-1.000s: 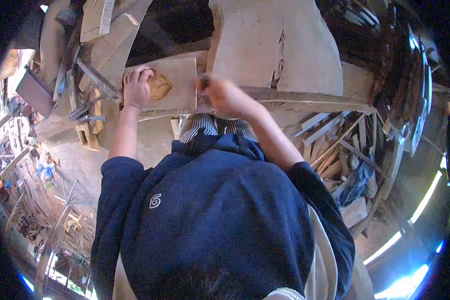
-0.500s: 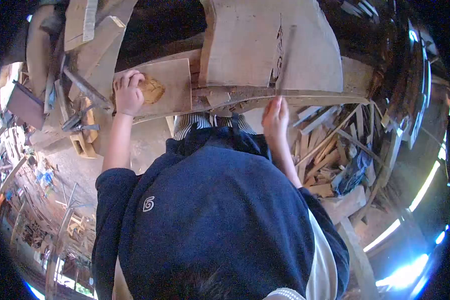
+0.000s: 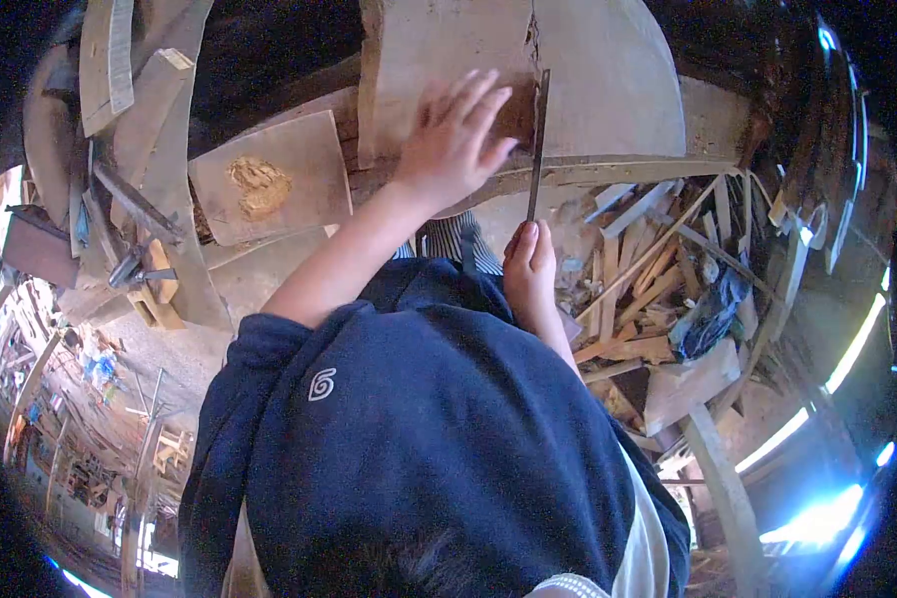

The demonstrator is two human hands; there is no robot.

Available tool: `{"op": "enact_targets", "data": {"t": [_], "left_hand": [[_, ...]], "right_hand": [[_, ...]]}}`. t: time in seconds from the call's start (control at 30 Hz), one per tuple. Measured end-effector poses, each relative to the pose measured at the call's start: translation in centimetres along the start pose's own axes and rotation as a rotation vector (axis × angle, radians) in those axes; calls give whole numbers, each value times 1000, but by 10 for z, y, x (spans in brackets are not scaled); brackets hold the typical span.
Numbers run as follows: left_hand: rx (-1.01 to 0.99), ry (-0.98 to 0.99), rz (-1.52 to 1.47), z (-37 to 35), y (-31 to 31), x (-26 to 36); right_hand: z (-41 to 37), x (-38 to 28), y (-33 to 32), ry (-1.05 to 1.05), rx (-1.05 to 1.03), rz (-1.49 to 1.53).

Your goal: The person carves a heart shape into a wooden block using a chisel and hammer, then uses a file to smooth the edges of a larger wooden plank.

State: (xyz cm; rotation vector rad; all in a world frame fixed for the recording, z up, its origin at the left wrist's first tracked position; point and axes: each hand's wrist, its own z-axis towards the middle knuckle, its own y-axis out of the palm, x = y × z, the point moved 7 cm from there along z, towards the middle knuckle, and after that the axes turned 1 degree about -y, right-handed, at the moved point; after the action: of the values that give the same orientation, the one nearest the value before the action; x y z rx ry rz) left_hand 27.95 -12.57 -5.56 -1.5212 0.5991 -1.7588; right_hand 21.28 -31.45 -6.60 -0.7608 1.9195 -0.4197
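Observation:
My right hand [image 3: 530, 264] is closed around the lower end of a long, narrow dark metal tool [image 3: 539, 149], its grip hidden in my fist. The tool points away from me and overlaps a wide pale wood slab [image 3: 613, 95], close alongside the slab's dark crack [image 3: 532, 40]. My left hand [image 3: 453, 149] is spread over the near left part of that slab, fingers apart and slightly blurred, with nothing in it. To its left lies a smaller square board [image 3: 317, 164] with a rough yellowish patch [image 3: 259, 187] on its face.
A long timber edge [image 3: 628, 171] runs beneath the slab. Offcuts [image 3: 643, 299] and a dark plastic bag [image 3: 713, 311] are heaped at the right. Boards [image 3: 154, 120] lean at the left, near a hammer-like tool [image 3: 135, 264]. Bright light enters at the lower right.
My left hand has left the small board and moved right over the slab, fingers now spread. My right hand has drawn slightly back with the metal tool. The view has shifted a little.

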Motion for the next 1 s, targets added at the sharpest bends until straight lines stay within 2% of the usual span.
{"op": "enact_targets", "data": {"t": [0.07, 0.2, 0.3, 0.43, 0.57, 0.73, 0.8, 0.87, 0.93, 1.0], "left_hand": [[-28, 32, 31, 9, 17, 10], [-103, 86, 262, 5, 42, 1], [-112, 91, 253, 6, 42, 1], [-143, 80, 252, 6, 40, 2], [-165, 65, 191, 6, 39, 3], [-165, 77, 287, 4, 44, 1], [-140, 91, 278, 6, 42, 2], [-141, 87, 277, 6, 40, 3], [-141, 85, 270, 5, 38, 3], [-148, 91, 273, 4, 40, 2]], "right_hand": [[-4, 9, -1, 44, -29, 0], [-3, 3, 1, -6, -14, -43], [12, -12, 7, 13, -18, -63], [7, 3, 21, 38, -87, 58], [-5, 10, 22, 62, -96, 42], [21, -2, 22, 56, 39, -13], [9, -2, 23, 23, 33, -15], [-2, 10, 26, 93, -14, 9], [-1, 14, 30, 63, -9, -14], [14, 11, 30, -81, 134, -8]]}}
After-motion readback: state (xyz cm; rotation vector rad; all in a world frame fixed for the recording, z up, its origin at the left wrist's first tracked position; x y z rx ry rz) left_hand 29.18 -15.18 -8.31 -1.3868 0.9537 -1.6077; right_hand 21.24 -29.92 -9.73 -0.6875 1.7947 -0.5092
